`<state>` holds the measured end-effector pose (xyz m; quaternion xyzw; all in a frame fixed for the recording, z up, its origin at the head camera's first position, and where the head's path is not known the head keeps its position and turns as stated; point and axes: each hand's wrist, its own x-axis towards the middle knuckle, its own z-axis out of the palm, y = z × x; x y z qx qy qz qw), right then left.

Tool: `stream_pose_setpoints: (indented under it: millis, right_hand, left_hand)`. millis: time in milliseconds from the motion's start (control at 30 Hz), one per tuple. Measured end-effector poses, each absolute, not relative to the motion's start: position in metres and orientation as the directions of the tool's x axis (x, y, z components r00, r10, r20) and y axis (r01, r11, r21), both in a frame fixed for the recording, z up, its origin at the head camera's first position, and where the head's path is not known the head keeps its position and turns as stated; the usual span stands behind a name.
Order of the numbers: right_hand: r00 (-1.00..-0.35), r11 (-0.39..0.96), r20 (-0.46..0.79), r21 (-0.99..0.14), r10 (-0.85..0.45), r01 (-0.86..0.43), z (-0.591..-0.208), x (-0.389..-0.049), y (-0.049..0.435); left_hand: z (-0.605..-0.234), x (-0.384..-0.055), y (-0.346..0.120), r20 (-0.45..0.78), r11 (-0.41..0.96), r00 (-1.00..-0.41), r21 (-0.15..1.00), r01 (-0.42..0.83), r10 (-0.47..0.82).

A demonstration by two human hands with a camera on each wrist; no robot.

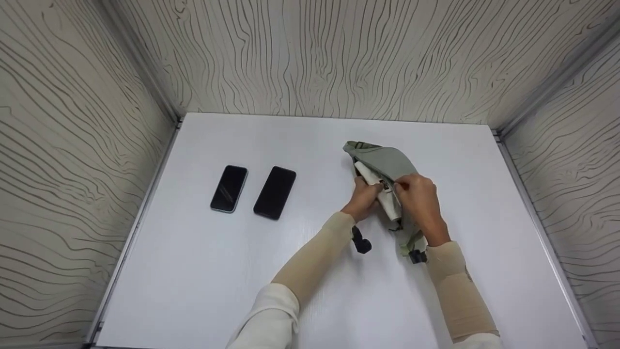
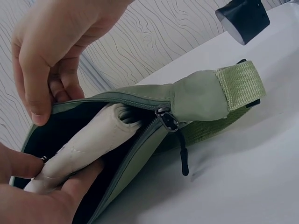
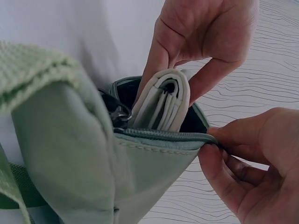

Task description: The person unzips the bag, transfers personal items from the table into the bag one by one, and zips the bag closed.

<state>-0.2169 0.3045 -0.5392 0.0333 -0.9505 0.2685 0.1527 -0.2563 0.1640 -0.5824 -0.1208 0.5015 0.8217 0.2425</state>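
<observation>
A sage-green waist bag [image 1: 393, 161] stands on the table with its zipped mouth spread apart. My left hand [image 1: 363, 198] reaches into that mouth and grips a folded cream-white wallet [image 2: 88, 140] between thumb and fingers. The wallet is partly inside the bag, its rounded fold and inner layers showing in the right wrist view. My right hand [image 1: 419, 199] pinches the bag's zippered edge [image 3: 187, 136] between thumb and forefinger, holding it away from the wallet. A zipper pull [image 2: 183, 161] hangs at one end of the opening.
Two dark-screened phones, one on the left [image 1: 229, 189] and one beside it [image 1: 275, 193], lie left of the bag. Black buckle parts, one by my left wrist [image 1: 361, 241] and one by my right [image 1: 417, 256], lie on the white table [image 1: 193, 281]. Wood-grain-patterned panels [image 1: 310, 58] enclose it.
</observation>
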Motion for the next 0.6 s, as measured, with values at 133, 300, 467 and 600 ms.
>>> stream_pose_setpoints:
  millis: [133, 300, 467, 600]
  right_hand:
    - [-0.955, 0.850, 0.295, -0.509, 0.026, -0.135, -0.5387, -0.2163, 0.3042]
    - [-0.960, 0.843, 0.280, -0.520, 0.021, -0.134, -0.5373, -0.2155, 0.3037]
    - [-0.966, 0.834, 0.258, -0.535, 0.008, -0.136, -0.5365, -0.2142, 0.3042]
    - [-0.969, 0.829, 0.249, -0.543, 0.006, -0.134, -0.5361, -0.2139, 0.3053]
  left_hand:
    - [-0.5816, -0.2568, 0.1652, -0.450, -0.399, -0.850, 0.751, -0.525, 0.273]
    - [-0.5820, -0.2574, 0.1675, -0.441, -0.420, -0.854, 0.745, -0.519, 0.274]
    - [-0.5814, -0.2574, 0.1684, -0.435, -0.423, -0.856, 0.745, -0.516, 0.278]
    - [-0.5794, -0.2565, 0.1672, -0.438, -0.404, -0.852, 0.751, -0.522, 0.286]
